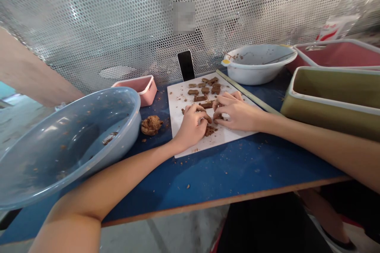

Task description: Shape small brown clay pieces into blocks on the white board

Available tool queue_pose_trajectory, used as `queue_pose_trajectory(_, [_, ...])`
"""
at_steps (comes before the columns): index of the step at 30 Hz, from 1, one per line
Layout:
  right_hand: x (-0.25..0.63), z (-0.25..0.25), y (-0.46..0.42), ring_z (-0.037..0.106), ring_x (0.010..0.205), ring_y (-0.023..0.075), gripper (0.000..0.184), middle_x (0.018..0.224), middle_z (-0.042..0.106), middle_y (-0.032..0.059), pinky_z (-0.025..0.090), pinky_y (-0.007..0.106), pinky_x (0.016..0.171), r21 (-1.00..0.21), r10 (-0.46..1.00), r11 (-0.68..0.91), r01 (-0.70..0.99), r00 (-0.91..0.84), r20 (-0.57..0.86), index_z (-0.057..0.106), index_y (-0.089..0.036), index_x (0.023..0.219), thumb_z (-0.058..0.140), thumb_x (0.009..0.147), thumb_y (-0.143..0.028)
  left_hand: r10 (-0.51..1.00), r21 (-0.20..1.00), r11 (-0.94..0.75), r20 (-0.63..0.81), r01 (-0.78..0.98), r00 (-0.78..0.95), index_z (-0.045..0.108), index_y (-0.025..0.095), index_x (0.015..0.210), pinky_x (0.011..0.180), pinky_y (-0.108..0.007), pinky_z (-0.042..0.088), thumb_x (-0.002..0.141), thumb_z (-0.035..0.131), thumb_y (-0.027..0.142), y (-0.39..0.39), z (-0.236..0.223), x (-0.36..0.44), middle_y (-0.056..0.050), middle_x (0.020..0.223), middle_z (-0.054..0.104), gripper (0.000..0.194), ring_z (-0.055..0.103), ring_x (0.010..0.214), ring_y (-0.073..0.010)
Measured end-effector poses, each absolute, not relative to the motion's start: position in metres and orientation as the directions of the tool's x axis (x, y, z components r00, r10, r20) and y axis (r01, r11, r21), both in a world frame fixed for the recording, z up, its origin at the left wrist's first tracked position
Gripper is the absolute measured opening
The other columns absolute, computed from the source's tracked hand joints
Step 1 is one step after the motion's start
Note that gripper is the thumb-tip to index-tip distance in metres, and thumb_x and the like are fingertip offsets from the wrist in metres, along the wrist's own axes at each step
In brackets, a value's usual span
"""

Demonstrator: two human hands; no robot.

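Note:
Both of my hands rest on a white board [190, 138] lying on the blue table [225, 174]. My left hand [192, 123] is curled, fingers pinching a small brown dough piece [210, 129] at its fingertips. My right hand [236, 111] faces it, fingers bent and pressing on the same brown dough between the two hands. Several shaped brown pieces [204, 89] lie in rows on the far part of the board. A rough lump of brown dough [151, 124] sits on the table left of the board.
A large blue basin [68, 142] stands at the left, a pink tub [139, 87] behind it. A dark phone [186, 65] leans on the perforated metal screen. A pale bowl [258, 63], a long stick [246, 93], an olive tray [332, 95] and a red tray [341, 53] lie right.

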State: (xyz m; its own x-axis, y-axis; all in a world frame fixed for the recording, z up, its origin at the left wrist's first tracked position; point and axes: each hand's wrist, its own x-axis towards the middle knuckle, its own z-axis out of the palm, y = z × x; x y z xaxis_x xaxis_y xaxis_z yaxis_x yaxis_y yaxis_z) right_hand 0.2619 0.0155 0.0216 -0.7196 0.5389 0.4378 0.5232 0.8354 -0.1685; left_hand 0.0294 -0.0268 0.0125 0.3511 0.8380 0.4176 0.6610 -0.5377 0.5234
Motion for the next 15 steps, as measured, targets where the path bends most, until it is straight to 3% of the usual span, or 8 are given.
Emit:
queue_pose_trajectory(8, [0.2626,0.0216,0.0160,0.058,0.112,0.0294,0.029,0.113,0.073,0.0092,0.030,0.049,0.094,-0.190,0.521,0.849,0.492,-0.727,0.448,0.081,-0.025,0.086,0.061,0.107,-0.030,0.825,0.484,-0.553,0.433,0.678,0.364,0.080,0.023,0.084,0.118,-0.050,0.050,0.093,0.056,0.001,-0.0261,0.0115,0.0286,-0.007,0.115,0.067,0.035,0.058,0.122,-0.0278])
queue_pose_trajectory(15, [0.2659,0.0236,0.0177,0.060,0.112,0.0286,0.019,0.115,0.071,0.0089,0.031,0.046,0.094,-0.038,0.470,0.856,0.515,-0.746,0.471,0.077,-0.022,0.093,0.067,0.105,-0.032,0.823,0.492,-0.555,0.438,0.670,0.360,0.080,0.023,0.083,0.118,-0.052,0.050,0.093,0.056,0.001,-0.0263,0.0108,0.0285,-0.007,0.116,0.067,0.034,0.058,0.122,-0.0283])
